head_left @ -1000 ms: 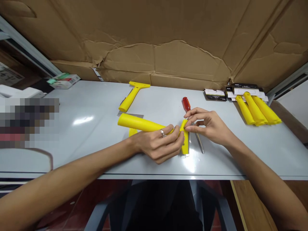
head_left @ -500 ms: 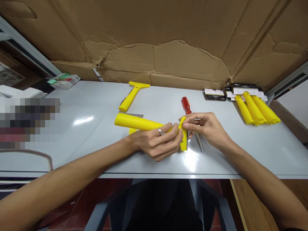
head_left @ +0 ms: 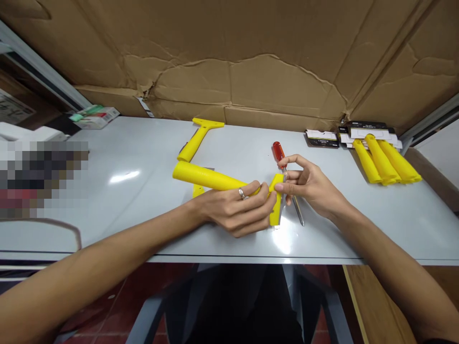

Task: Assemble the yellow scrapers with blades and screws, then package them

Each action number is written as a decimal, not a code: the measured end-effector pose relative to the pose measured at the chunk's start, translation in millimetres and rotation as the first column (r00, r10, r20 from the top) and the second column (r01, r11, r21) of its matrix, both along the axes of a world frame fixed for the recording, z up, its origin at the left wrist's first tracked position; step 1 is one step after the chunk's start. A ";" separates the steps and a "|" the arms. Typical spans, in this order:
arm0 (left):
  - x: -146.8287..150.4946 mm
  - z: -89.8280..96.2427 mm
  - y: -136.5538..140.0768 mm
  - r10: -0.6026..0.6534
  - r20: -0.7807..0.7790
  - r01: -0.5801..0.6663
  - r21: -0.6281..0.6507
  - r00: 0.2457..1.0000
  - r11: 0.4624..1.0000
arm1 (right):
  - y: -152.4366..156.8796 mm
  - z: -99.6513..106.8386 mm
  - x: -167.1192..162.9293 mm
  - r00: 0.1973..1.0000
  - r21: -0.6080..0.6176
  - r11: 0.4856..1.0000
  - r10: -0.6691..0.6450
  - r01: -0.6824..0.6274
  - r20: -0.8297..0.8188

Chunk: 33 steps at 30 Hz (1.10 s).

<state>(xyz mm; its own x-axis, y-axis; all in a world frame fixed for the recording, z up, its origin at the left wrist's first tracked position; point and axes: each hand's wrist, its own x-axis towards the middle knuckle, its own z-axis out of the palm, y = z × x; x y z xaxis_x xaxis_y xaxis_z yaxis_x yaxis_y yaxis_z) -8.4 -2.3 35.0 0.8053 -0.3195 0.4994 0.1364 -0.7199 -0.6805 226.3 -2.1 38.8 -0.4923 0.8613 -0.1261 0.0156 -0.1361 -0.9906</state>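
A yellow T-shaped scraper [head_left: 208, 177] is gripped in my left hand [head_left: 240, 210], its long handle pointing left and its crosspiece under the fingers. My right hand [head_left: 308, 186] has its thumb on the scraper's head, with the middle finger close behind the edge and the index finger raised away. Beneath the right fingers lies a screwdriver [head_left: 278, 151] with a red handle, its metal shaft pointing toward the table's front edge. Another yellow piece [head_left: 198, 190] and a thin grey edge show partly behind the left wrist and the handle.
A second yellow scraper [head_left: 197, 141] lies farther back on the white table [head_left: 143, 143]. Several yellow scrapers [head_left: 383, 160] with black-and-white cards lie at the right, beside a loose card pack [head_left: 322, 138]. A small box [head_left: 95, 117] sits back left. Cardboard [head_left: 229, 48] walls the rear.
My right index finger has lifted off the scraper's head and extended toward the screwdriver handle. The scraper's head has tilted slightly right. The whole view has shifted a little.
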 end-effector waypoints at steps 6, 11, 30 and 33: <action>-4.4 -6.4 6.9 0.117 0.027 -0.118 0.032 0.993 0.992 | 23.1 20.0 43.7 0.853 0.421 0.892 -0.344 0.167 0.392; -7.6 -13.6 12.1 0.276 0.069 -0.275 -0.025 0.959 0.961 | 36.4 37.0 87.6 0.510 0.352 0.886 -0.162 -0.302 0.845; -6.0 40.2 -15.9 0.388 0.596 0.684 -0.716 0.702 -0.138 | 10.5 38.9 57.8 0.936 0.748 0.640 -0.346 0.179 0.072; 5.0 26.4 -23.2 0.415 0.322 0.512 -0.683 0.851 -0.521 | 1.0 35.8 44.9 0.963 0.743 0.639 -0.268 0.196 -0.024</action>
